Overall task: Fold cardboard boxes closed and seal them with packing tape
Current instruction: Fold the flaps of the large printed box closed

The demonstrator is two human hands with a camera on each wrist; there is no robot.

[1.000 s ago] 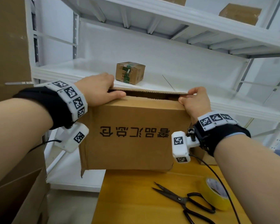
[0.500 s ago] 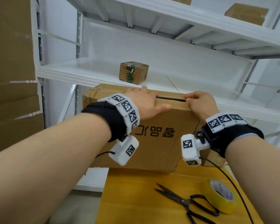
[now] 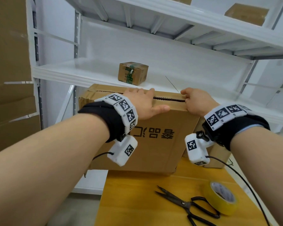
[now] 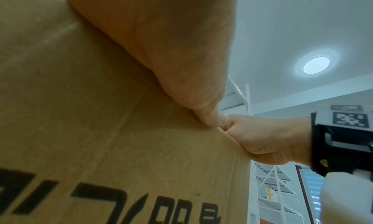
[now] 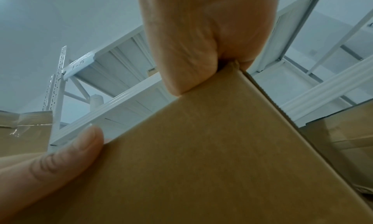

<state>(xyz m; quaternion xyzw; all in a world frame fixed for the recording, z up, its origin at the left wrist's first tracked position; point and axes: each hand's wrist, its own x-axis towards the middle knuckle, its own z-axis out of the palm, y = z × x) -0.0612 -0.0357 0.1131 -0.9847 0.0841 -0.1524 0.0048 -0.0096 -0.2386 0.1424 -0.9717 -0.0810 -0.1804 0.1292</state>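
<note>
**Seam running hand to hand, tape lying nearer the right**

We are holding the cardboard box [image 3: 153,141] closed on the far end of the wooden table [image 3: 137,201], just in front of the white shelf [image 3: 88,74]. Our left hand [image 3: 142,105] is lying flat on the top flaps, fingers straight across the seam [image 3: 168,99] and thumb stretched along the near top edge. Our right hand [image 3: 196,101] is curling its fingers over the box's right end, gripping the top corner; the right wrist view is showing the thumb pressing the near face there.

The seam is running left to right between our two hands, and it is still showing as a dark slit, so we are judging the flaps not yet fully met.

The roll of yellow packing tape [image 3: 222,198] is lying on the table near us, below our right forearm, with the black scissors [image 3: 186,204] just to its left. The right hand is the nearer one to both, so we are expecting it to let go and reach back while the left is pinning the flaps. The tape strip will need to follow the seam's long axis, side to side.
</note>
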